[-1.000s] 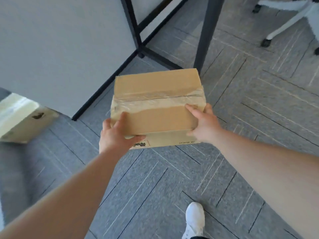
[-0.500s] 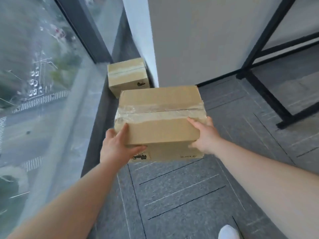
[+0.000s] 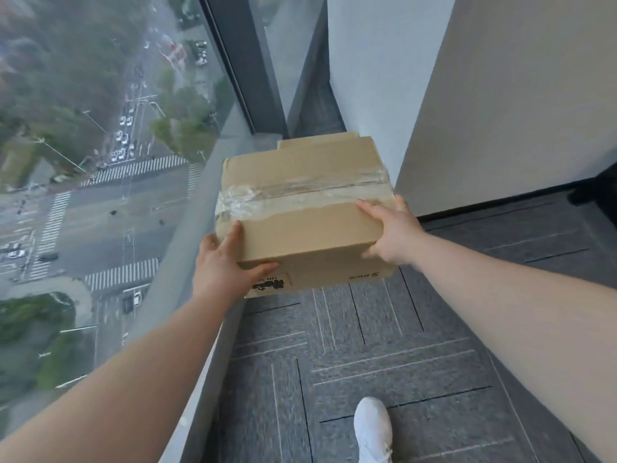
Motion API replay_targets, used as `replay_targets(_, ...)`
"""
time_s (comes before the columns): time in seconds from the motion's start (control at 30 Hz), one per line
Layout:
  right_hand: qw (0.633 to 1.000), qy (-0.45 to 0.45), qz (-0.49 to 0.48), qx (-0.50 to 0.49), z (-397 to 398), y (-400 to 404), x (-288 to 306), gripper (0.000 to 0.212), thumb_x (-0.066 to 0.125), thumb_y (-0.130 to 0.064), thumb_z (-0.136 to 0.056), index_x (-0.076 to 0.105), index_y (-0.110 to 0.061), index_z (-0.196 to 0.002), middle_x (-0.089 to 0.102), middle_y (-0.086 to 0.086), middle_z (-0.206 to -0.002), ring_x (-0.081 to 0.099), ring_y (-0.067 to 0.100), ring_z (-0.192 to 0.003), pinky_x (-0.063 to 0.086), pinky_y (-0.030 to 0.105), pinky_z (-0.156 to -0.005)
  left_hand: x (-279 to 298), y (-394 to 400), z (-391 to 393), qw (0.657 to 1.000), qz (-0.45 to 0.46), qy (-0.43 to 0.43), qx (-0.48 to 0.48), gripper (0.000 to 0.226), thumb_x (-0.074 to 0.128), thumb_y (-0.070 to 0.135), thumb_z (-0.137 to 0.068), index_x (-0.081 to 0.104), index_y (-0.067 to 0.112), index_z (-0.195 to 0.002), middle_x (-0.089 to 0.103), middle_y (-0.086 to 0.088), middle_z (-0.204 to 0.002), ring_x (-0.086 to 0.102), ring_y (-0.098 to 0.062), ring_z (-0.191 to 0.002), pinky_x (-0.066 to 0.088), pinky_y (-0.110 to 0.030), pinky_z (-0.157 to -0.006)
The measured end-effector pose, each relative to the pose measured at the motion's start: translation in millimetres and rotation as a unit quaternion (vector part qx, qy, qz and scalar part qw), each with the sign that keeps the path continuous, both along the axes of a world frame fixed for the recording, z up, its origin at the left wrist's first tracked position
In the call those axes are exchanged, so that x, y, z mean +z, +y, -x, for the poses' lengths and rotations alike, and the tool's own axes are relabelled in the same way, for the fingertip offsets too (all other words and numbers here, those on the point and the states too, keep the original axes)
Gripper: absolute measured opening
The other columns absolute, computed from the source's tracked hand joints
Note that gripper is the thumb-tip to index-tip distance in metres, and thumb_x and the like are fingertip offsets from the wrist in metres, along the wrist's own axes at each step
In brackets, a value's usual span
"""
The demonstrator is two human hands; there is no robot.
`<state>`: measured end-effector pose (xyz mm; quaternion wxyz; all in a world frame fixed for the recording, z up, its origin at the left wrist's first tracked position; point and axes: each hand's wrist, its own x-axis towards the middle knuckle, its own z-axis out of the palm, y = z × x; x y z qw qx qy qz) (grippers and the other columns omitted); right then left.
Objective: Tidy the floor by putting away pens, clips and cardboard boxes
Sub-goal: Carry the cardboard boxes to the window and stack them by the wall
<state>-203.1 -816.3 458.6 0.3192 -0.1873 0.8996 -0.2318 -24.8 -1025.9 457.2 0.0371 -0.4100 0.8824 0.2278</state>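
Note:
A brown cardboard box (image 3: 310, 182) sealed with clear tape is held in the air in front of me, black print on its near side. My left hand (image 3: 227, 262) grips its near left corner, thumb on top. My right hand (image 3: 394, 228) clasps its near right corner. Just behind it, only the top edge of a second cardboard box (image 3: 317, 141) shows; that box stands on the floor by the window and the held box hides the rest.
A floor-to-ceiling window (image 3: 100, 162) with a dark frame (image 3: 247, 61) runs along the left. A white pillar (image 3: 377, 78) and a beige partition (image 3: 517, 95) stand on the right. Grey carpet tiles (image 3: 367, 362) lie below, with my white shoe (image 3: 372, 429).
I have turned left and walked toward the window corner with the box in both hands. The second box, fully visible half a second ago, is now mostly hidden behind the held one.

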Motion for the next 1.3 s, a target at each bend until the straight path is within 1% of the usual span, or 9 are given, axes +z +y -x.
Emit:
replay_targets(0.17, 1.000, -0.007, -0.007, 0.011, 75, -64, -22, 0.096, 0.081, -0.016, -0.072, 0.026, -0.051, -0.143, -0.016, 0.003, -0.159, 0.023, 0.032, -0.143, 0.032, 0.038, -0.111, -29, -61, 69, 1.000, -0.008, 0.002, 0.015, 0.105, 0.069, 0.070, -0.060, 0.021, 0.036, -0.147, 0.024, -0.010, -0.146, 0.034, -0.029, -0.135, 0.031, -0.038, -0.110)
replay_targets(0.4, 0.998, 0.038, -0.041, 0.017, 165, -126, -44, 0.096, 0.082, -0.019, -0.071, 0.026, -0.049, -0.144, -0.010, 0.007, -0.159, 0.024, 0.033, -0.141, 0.027, 0.038, -0.115, -68, -119, 158, 0.999, -0.034, 0.034, 0.020, 0.102, 0.071, 0.066, -0.061, 0.024, 0.036, -0.146, 0.026, -0.010, -0.146, 0.035, -0.029, -0.134, 0.031, -0.035, -0.110)
replay_targets(0.5, 0.998, 0.037, -0.048, -0.001, 198, -144, -68, 0.096, 0.083, -0.020, -0.069, 0.028, -0.046, -0.143, -0.005, 0.006, -0.158, 0.025, 0.034, -0.140, 0.024, 0.040, -0.117, -90, -143, 196, 0.999, -0.038, 0.015, 0.001, 0.099, 0.070, 0.065, -0.064, 0.023, 0.037, -0.147, 0.023, -0.009, -0.149, 0.033, -0.028, -0.136, 0.031, -0.035, -0.110)
replay_targets(0.6, 0.998, 0.040, -0.042, -0.022, 233, -164, -94, 0.098, 0.085, -0.023, -0.067, 0.028, -0.047, -0.143, 0.000, 0.008, -0.158, 0.025, 0.036, -0.140, 0.025, 0.044, -0.117, -110, -176, 241, 0.998, -0.041, 0.021, -0.032, 0.096, 0.069, 0.063, -0.068, 0.022, 0.036, -0.147, 0.020, -0.011, -0.152, 0.028, -0.029, -0.139, 0.027, -0.036, -0.113)
replay_targets(0.67, 0.997, 0.045, -0.043, -0.040, 245, -174, -112, 0.098, 0.085, -0.024, -0.067, 0.028, -0.049, -0.143, 0.002, 0.009, -0.158, 0.023, 0.037, -0.139, 0.025, 0.048, -0.116, -123, -190, 260, 0.998, -0.046, 0.017, -0.045, 0.095, 0.070, 0.060, -0.069, 0.022, 0.036, -0.147, 0.018, -0.012, -0.153, 0.025, -0.029, -0.141, 0.025, -0.037, -0.115)
replay_targets(0.73, 0.997, 0.051, -0.036, -0.049, 258, -183, -130, 0.096, 0.084, -0.023, -0.069, 0.027, -0.050, -0.142, -0.002, 0.009, -0.159, 0.022, 0.038, -0.140, 0.023, 0.048, -0.116, -137, -201, 278, 0.997, -0.051, 0.028, -0.042, 0.096, 0.071, 0.059, -0.068, 0.022, 0.037, -0.147, 0.016, -0.010, -0.154, 0.024, -0.027, -0.142, 0.025, -0.036, -0.115)
replay_targets(0.97, 0.996, 0.065, -0.020, -0.053, 290, -199, -172, 0.094, 0.082, -0.020, -0.071, 0.028, -0.049, -0.143, -0.005, 0.010, -0.159, 0.022, 0.036, -0.139, 0.021, 0.041, -0.117, -180, -213, 309, 0.998, -0.050, 0.041, -0.020, 0.094, 0.073, 0.057, -0.068, 0.025, 0.038, -0.146, 0.017, -0.006, -0.152, 0.023, -0.022, -0.141, 0.024, -0.034, -0.115)
replay_targets(1.1, 0.995, 0.086, -0.015, -0.043, 307, -199, -183, 0.090, 0.081, -0.023, -0.072, 0.031, -0.046, -0.143, 0.000, 0.012, -0.157, 0.023, 0.036, -0.138, 0.020, 0.037, -0.117, -189, -212, 327, 0.997, -0.054, 0.053, -0.013, 0.094, 0.075, 0.054, -0.068, 0.026, 0.038, -0.146, 0.017, -0.005, -0.153, 0.022, -0.021, -0.141, 0.024, -0.032, -0.114)
replay_targets(1.3, 0.995, 0.093, -0.009, -0.045, 318, -197, -189, 0.086, 0.079, -0.021, -0.075, 0.032, -0.045, -0.143, -0.001, 0.011, -0.158, 0.022, 0.034, -0.139, 0.018, 0.033, -0.115, -196, -212, 343, 0.998, -0.049, 0.037, -0.009, 0.095, 0.074, 0.055, -0.068, 0.023, 0.040, -0.146, 0.015, -0.002, -0.153, 0.023, -0.022, -0.141, 0.030, -0.037, -0.111)
